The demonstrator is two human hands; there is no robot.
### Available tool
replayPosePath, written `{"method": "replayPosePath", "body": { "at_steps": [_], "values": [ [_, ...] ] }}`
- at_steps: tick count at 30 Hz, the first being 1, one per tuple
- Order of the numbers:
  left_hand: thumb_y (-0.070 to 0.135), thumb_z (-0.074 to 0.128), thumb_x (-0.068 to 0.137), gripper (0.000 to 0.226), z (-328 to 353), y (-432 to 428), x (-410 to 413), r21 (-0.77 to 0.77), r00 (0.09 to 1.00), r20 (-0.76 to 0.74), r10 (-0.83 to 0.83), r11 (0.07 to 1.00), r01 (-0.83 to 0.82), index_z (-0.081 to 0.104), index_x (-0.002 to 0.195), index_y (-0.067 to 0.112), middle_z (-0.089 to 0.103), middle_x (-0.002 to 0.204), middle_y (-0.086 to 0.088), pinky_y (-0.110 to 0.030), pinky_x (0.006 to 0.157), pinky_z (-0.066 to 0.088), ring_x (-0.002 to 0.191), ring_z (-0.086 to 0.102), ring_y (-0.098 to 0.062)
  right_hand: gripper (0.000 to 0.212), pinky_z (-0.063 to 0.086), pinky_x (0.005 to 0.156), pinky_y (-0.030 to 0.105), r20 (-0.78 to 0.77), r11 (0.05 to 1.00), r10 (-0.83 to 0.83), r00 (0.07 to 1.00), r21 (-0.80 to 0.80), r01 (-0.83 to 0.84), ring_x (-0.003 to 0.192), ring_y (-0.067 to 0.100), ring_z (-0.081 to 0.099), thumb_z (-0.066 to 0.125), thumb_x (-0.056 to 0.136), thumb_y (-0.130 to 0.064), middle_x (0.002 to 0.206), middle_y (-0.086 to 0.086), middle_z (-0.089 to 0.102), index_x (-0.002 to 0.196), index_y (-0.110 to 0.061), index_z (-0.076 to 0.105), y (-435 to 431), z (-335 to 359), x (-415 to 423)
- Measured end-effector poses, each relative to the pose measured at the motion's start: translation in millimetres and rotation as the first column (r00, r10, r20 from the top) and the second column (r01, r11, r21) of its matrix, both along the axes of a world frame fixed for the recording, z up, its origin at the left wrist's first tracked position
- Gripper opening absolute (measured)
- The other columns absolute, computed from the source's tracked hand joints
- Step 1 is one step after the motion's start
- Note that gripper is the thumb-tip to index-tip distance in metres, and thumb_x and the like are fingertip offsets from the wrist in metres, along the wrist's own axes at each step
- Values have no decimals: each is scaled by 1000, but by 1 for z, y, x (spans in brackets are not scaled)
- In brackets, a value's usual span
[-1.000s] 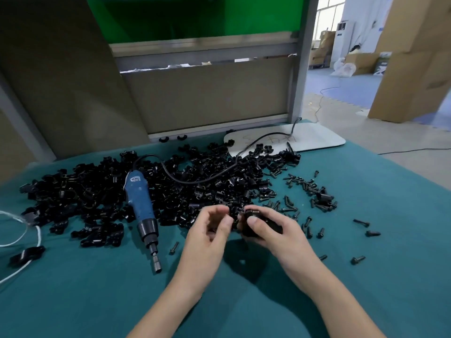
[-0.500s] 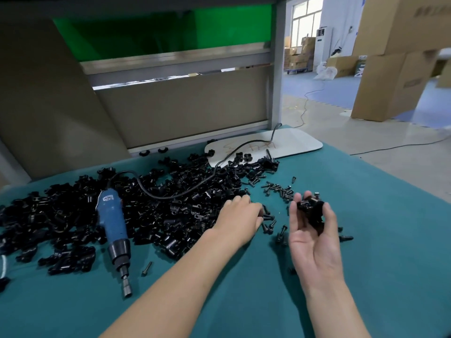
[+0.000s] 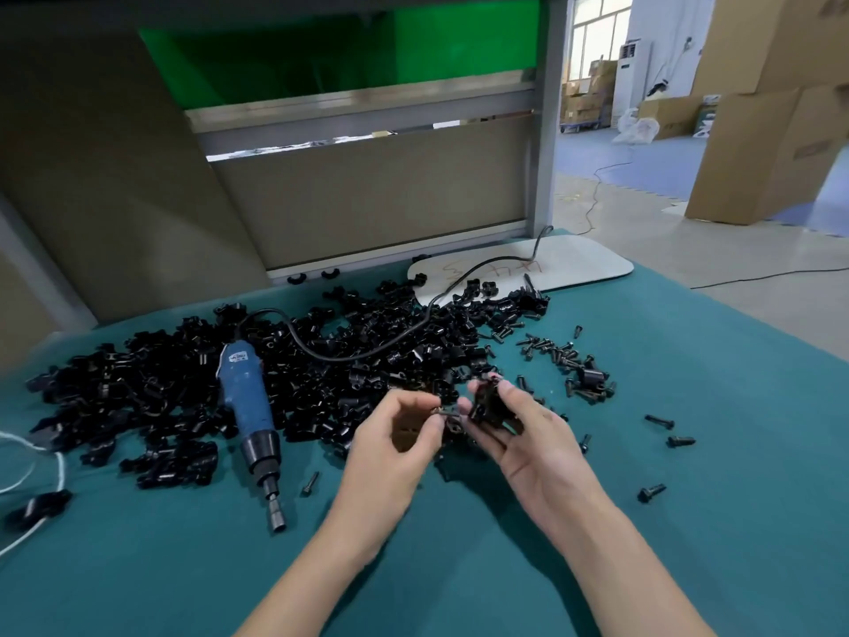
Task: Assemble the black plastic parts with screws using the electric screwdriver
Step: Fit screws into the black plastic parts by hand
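Currently right hand (image 3: 528, 443) grips a black plastic part (image 3: 487, 400), fingers curled round it, palm turned up. Left hand (image 3: 390, 443) pinches a small black screw (image 3: 444, 411) between thumb and fingertips. The screw lies roughly level and points toward the part; can't tell if it touches. Both hands are held over the teal surface (image 3: 689, 521), right of the electric screwdriver (image 3: 248, 397), about level with its nose end.

Screwdriver lies flat with nothing holding it: blue body, black collar, bit toward the person. Its rear half sits on the pile of black parts (image 3: 367, 356), which spreads to both sides of it and behind it. Its black cord (image 3: 376, 349) loops from the rear across the pile to a white board (image 3: 583, 264) far behind-right of it.

One loose screw (image 3: 310, 483) lies just right of its bit. Heap of screws (image 3: 565, 360) is well right of it, past the hands, with three stray screws (image 3: 659, 422) further right again. White string (image 3: 27, 457) is well left of it, at the frame edge. Cardboard boxes (image 3: 753, 154) stand on the floor far behind-right.
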State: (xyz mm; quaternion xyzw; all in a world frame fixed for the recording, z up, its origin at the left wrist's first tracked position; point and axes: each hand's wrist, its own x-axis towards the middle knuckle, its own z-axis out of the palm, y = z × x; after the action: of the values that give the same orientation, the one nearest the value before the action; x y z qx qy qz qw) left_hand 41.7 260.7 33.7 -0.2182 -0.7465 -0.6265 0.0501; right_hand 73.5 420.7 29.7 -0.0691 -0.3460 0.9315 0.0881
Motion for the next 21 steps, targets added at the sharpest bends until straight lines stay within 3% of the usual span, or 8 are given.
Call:
{"method": "replayPosePath", "body": {
  "at_steps": [6, 11, 14, 19, 21],
  "values": [
    [12, 67, 96, 19, -21, -12, 7, 16, 998, 65, 27, 999, -28, 67, 97, 30, 73, 89, 14, -14, 72, 49, 79, 64, -1, 40, 63, 77, 34, 68, 985, 67, 995, 153, -77, 96, 28, 76, 73, 79, -23, 113, 21, 75, 112, 0, 72, -14, -3, 0],
    [20, 65, 97, 13, -25, -12, 8, -95, 1000, 16, 23, 995, -21, 66, 99, 32, 72, 93, 13, -24, 79, 55, 88, 67, -6, 24, 62, 79, 33, 71, 969, 82, 994, 228, -96, 102, 28, 75, 73, 81, -22, 113, 20, 76, 98, -8, 82, -18, -6, 2],
    [25, 64, 97, 8, -27, -13, 9, -160, 1000, -18, 4, 987, -7, 64, 102, 32, 69, 98, 15, -20, 82, 52, 95, 66, -4, 24, 61, 80, 31, 85, 949, 78, 993, 300, -100, 106, 27, 74, 71, 82, -24, 114, 17, 76, 100, -12, 82, -20, -6, 1],
    [31, 67, 96, 2, -25, -14, 8, -107, 993, 118, -4, 994, 16, 69, 96, 31, 68, 81, 19, -18, 69, 47, 72, 60, 2, 23, 61, 82, 32, 77, 933, 86, 993, 344, -107, 106, 27, 74, 71, 83, -26, 114, 17, 76, 100, -15, 82, -21, -8, 1],
    [30, 68, 96, 4, -24, -14, 7, -87, 989, 151, -9, 996, 23, 69, 92, 32, 68, 79, 20, -18, 69, 46, 71, 58, 2, 24, 61, 83, 34, 78, 929, 97, 992, 350, -118, 106, 28, 74, 71, 83, -25, 114, 18, 76, 101, -13, 82, -20, -8, 2]
  ]
}}
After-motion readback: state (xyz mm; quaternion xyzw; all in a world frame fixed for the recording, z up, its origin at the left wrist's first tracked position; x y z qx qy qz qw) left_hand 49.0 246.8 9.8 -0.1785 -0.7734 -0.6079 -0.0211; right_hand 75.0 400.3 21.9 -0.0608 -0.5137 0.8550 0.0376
